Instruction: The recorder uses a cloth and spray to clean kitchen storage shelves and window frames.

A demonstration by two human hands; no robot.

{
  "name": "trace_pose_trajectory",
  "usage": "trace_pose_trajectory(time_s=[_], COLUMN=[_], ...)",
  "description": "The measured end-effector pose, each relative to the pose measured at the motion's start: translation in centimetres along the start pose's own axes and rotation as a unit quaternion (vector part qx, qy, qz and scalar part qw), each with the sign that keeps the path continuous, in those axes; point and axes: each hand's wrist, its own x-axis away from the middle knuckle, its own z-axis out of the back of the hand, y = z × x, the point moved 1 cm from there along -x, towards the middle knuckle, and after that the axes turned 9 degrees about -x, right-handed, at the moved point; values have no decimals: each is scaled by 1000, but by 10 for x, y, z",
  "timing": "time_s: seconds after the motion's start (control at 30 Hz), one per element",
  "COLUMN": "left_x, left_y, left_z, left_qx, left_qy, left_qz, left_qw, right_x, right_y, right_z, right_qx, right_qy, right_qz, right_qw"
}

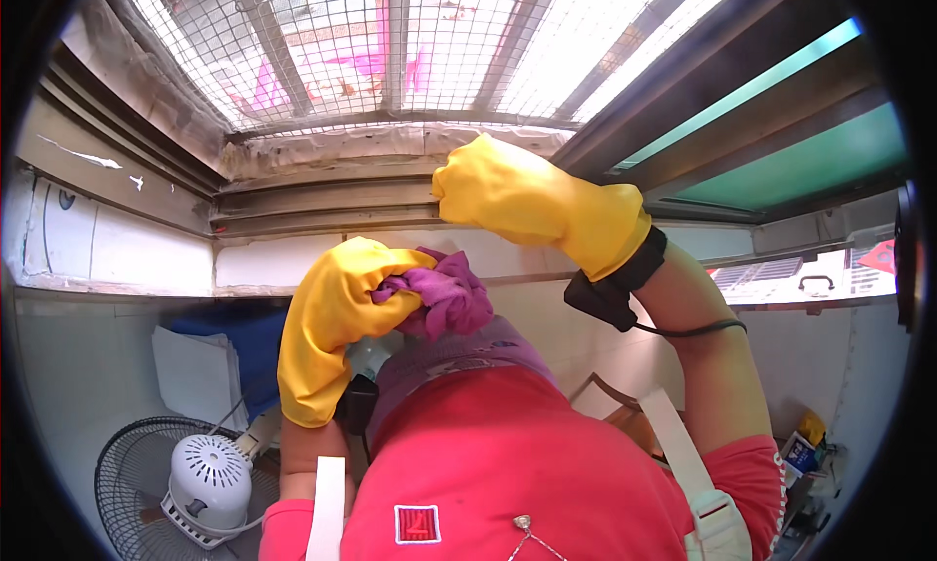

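My left hand (pixel 351 305), in a yellow rubber glove, grips a crumpled purple cloth (pixel 454 297) in front of my body, below the window sill. My right hand (pixel 498 187), in a matching glove, is raised over the metal sliding-window track (pixel 329 198). Its fingers curl inward at the track's edge, and their undersides are hidden, so I cannot tell whether something is in them. The track's parallel grooves look brown and grimy. Behind them runs a stained, rough outer ledge (pixel 329 154).
A wire mesh grille (pixel 344 48) with metal bars covers the opening. Green-glazed window panels (pixel 798 158) stand at the right. White tiles (pixel 278 261) line the sill's front. A fan (pixel 212 480) stands low at left, near stacked white sheets (pixel 194 370) and a blue object (pixel 249 341).
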Motion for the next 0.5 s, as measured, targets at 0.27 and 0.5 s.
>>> trace_pose_trajectory(time_s=[0.27, 0.5], left_x=[9, 4], left_y=[-10, -2], left_z=[-2, -1], left_qx=[-42, 55], left_qy=[56, -7], left_qz=[-52, 15], left_qw=[996, 998], right_x=[92, 63], right_y=[-69, -65], right_z=[43, 39], right_qx=[7, 14], right_qy=[-38, 56], right_qz=[-235, -263], right_qw=[971, 963])
